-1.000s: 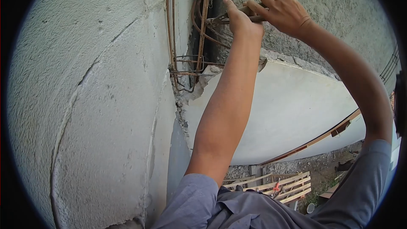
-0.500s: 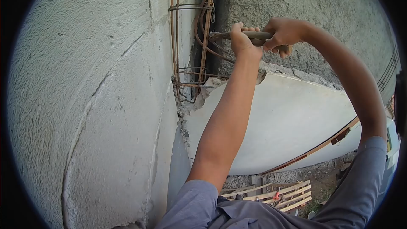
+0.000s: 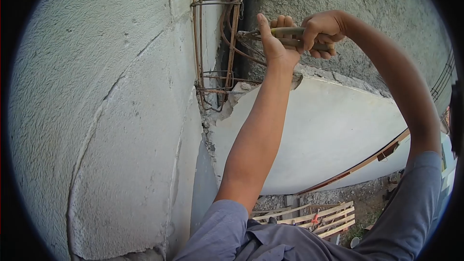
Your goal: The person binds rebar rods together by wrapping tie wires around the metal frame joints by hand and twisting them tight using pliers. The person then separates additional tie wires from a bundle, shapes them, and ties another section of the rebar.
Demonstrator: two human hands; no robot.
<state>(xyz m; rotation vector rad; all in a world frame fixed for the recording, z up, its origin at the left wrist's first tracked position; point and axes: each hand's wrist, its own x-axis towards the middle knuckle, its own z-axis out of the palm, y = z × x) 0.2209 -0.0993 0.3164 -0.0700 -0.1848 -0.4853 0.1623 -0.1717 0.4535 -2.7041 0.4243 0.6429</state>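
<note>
A pair of pincers extends sideways in front of the rough wall, jaws to the left beside the upright rebar. Its two handles are spread apart. My left hand holds it loosely near the jaws, thumb raised and fingers behind the handles. At the handle ends, my right hand is curled round them from above. Thin wire seems to be at the jaws, but whether they grip it cannot be made out. A rebar stirrup ties the vertical bars together.
A plastered wall stands close on the left, and a rough cement wall lies ahead. Below my arms is a white panel with a broken edge. Far down lie wooden slats on rubble-strewn ground.
The pincers' handles have opened apart from nearly together. Both hands have shifted slightly upward in view, and my left thumb has lifted.
</note>
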